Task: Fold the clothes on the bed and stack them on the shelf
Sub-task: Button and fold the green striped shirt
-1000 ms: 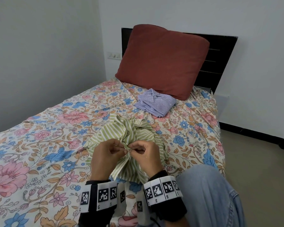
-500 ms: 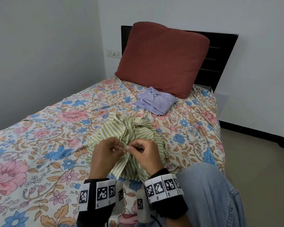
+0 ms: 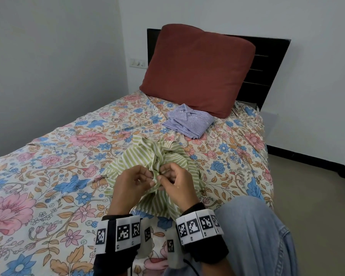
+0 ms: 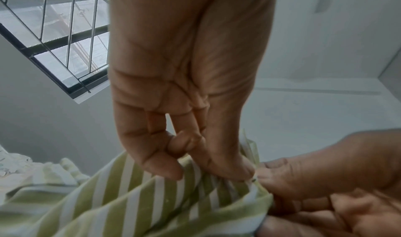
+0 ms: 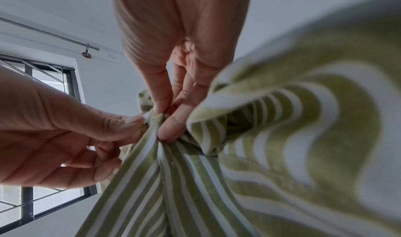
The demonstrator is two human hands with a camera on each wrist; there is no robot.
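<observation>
the bed [image 3: 48,176] with its flowered sheet carries a dark red pillow [image 3: 197,68] propped at the headboard, a folded blue striped shirt [image 3: 187,122] lying just in front of the pillow, and a crumpled green striped shirt [image 3: 143,156] near the close edge. the left hand [image 3: 131,184] and right hand [image 3: 177,186] meet at that green shirt, fingertips almost touching. each hand pinches a bit of its edge between thumb and fingers, lifting that part off the sheet.
</observation>
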